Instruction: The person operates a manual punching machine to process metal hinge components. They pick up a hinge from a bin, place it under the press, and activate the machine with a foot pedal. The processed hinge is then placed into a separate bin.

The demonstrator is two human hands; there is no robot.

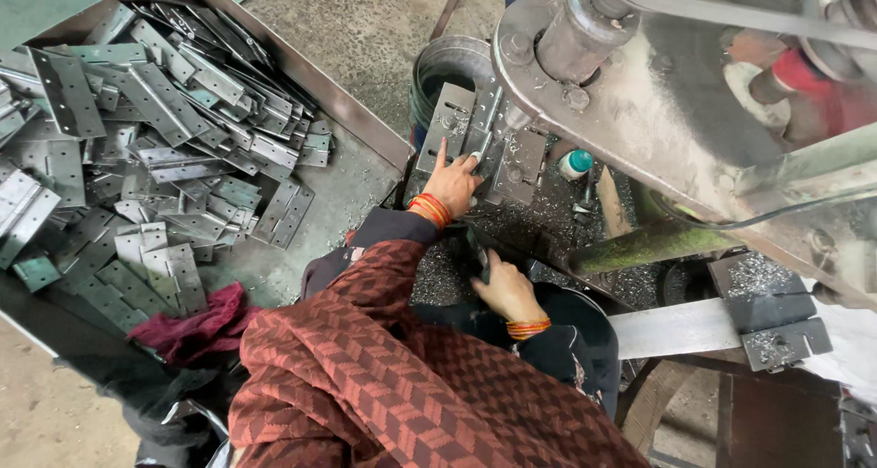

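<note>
Under the press head, left hand (452, 183) presses a metal plate (477, 148) flat, fingers spread; right hand (505, 290) grips a dark tool (479, 252), needing steady alignment.

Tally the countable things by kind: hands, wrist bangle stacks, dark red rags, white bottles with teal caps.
Hands: 2 (left hand, right hand)
Bangle stacks: 2
Dark red rag: 1
Teal-capped bottle: 1
Total: 6

Maroon rag (196, 326); perhaps a bottle (576, 164).
</note>
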